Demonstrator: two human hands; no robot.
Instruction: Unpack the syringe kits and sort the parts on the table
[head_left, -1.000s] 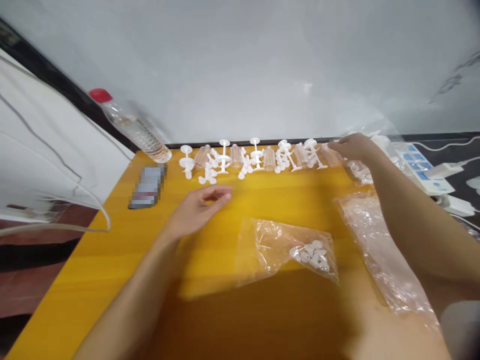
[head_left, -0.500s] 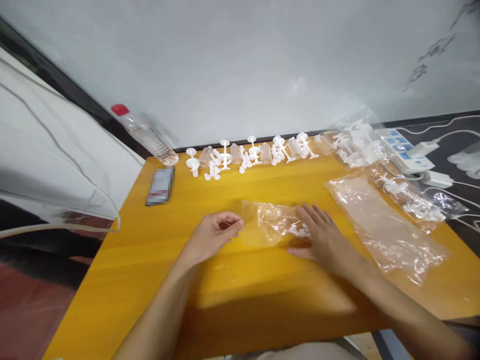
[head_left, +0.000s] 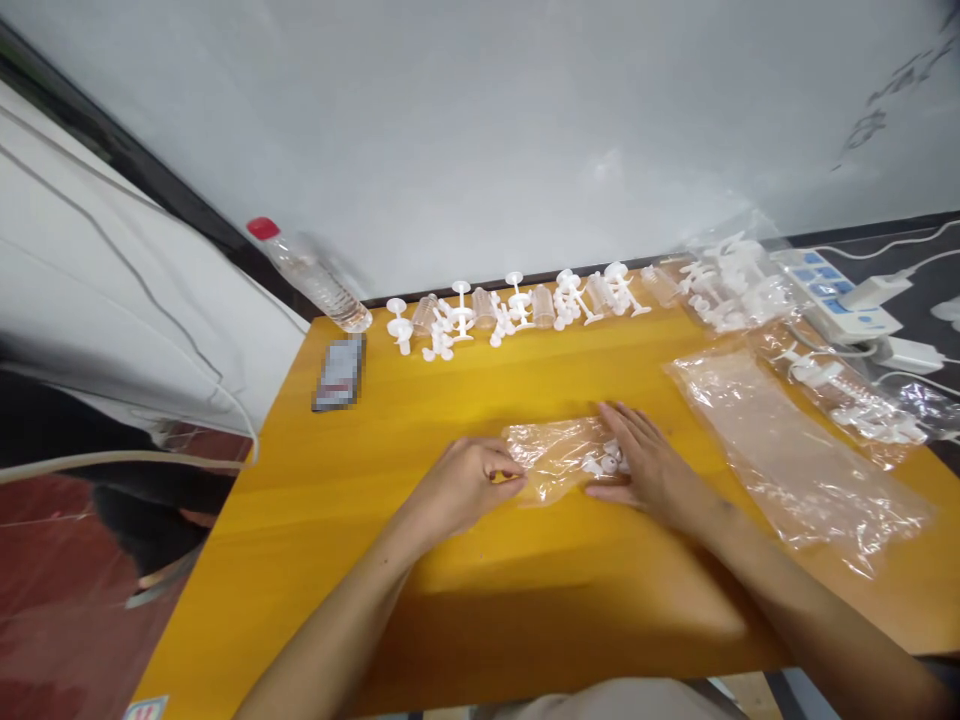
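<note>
Directions are taken from the small bag [head_left: 551,455], which lies on the table [head_left: 480,600] between the two hands. The left hand [head_left: 457,490] is at nine o'clock, its thumb and forefinger drawn narrow in a pinch on the bag's end; the clear film between the tips is hard to make out. The right hand [head_left: 656,470] is at three o'clock, thumb wide of the fingers, resting over the other end. A few white caps [head_left: 604,462] show in the bag there; the palm hides part of the bag, so their number cannot be told.

At three o'clock, beyond the right hand, a flat bag [head_left: 795,450] lies with its contents, if any, unreadable through glare. At two o'clock, a full bag [head_left: 739,285] of white parts blurs into a jumble beside a power strip [head_left: 832,295], whose plugs cover some of its top. From eleven to one o'clock runs a row of white plungers [head_left: 462,312] and clear cups [head_left: 542,306], some overlapping. At ten o'clock are a phone [head_left: 339,372], its screen pixelated, and a bottle [head_left: 319,285]. Near eight o'clock, another person's leg [head_left: 146,525] is partly cut off by the frame.
</note>
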